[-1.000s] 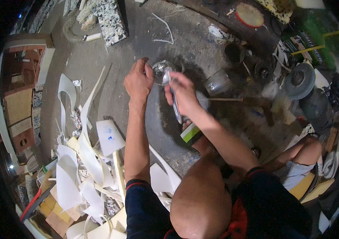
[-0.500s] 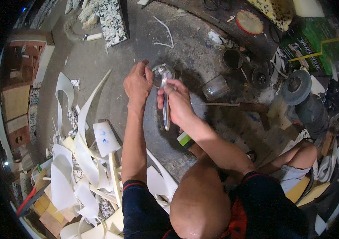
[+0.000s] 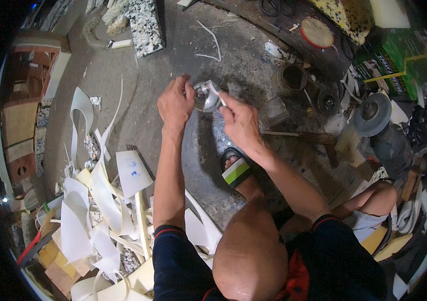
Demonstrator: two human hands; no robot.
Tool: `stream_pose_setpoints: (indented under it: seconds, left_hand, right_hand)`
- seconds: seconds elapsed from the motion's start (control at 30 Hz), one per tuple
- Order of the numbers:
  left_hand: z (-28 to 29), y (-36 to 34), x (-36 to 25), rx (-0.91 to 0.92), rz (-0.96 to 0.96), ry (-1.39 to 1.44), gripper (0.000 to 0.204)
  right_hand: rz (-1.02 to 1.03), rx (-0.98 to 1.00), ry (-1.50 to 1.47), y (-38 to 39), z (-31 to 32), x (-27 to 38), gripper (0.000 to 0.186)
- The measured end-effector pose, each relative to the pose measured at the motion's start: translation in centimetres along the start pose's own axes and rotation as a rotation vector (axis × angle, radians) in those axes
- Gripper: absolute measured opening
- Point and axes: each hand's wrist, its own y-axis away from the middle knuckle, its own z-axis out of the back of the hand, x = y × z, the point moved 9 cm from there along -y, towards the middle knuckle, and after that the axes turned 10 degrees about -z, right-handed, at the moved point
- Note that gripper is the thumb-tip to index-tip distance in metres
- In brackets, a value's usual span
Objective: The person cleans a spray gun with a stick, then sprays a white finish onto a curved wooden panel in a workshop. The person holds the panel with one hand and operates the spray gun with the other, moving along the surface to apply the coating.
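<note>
Box (image 3: 19, 124) w/ wood-brown panels stands far L, pale edge facing the floor. Red strip (image 3: 28, 251) runs below it, nr the lower L rim. Next, white scraps (image 3: 75, 215) in a big heap: thin curved sheets, strips, a few yellowish pcs mixed in. Curvy white strip (image 3: 80, 103) lies above the heap; grey hose (image 3: 89, 37) higher up, its pale end by a speckled foam block (image 3: 146, 27). White panel (image 3: 133, 173) w/ blue smudges sits at the heap's R side.

L hand (image 3: 175, 100) has fingers curled in, thumb close to them, just beside the shiny round metal piece (image 3: 205, 103); can't tell if it's pinching anything. Metal pc is btwn the two hands, abt mid-pic, above the floor's wet-looking patch. Shiny tool (image 3: 214, 89), pale & a bit blurred, is over its R side, gripped in the R hand (image 3: 241, 120), fingers wrapped round the lower end. Thin bent white strip (image 3: 216, 42) on floor beyond.

Sandal (image 3: 236, 173) w/ green & white band is on a foot below the R hand; bent knee (image 3: 251, 251) nr the bottom edge. Further R: clear jar (image 3: 273, 113) on its side, open dark tin (image 3: 293, 78), wooden-handled tool (image 3: 313, 136), round red-rimmed disc (image 3: 317, 32). Then grey wheel (image 3: 372, 115), green box (image 3: 399, 62) above it, crumpled black bag (image 3: 425, 120) far R.
</note>
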Motion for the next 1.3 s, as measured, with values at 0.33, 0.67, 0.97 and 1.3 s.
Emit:
stream_pose_setpoints:
  seconds: [0.33, 0.67, 0.97, 1.3]
  left_hand:
    - [-0.1, 0.0, 0.0, 0.016, 0.005, 0.006, 0.021]
    - [-0.2, 0.0, 0.2, 0.005, 0.01, 0.006, 0.019]
    - [-0.2, 0.0, 0.3, 0.01, 0.028, 0.015, 0.019]
    - [-0.4, 0.2, 0.4, 0.018, 0.024, 0.001, 0.02]
  right_hand:
    - [0.058, 0.234, 0.377, -2.2, -0.7, 1.2, 0.034]
    - [0.238, 0.257, 0.43, -3.1, -0.8, 3.2, 0.037]
    - [0.233, 0.247, 0.529, -3.4, -0.4, 2.2, 0.039]
    - [-0.555, 0.426, -0.517, -1.5, -3.5, -5.1, 0.035]
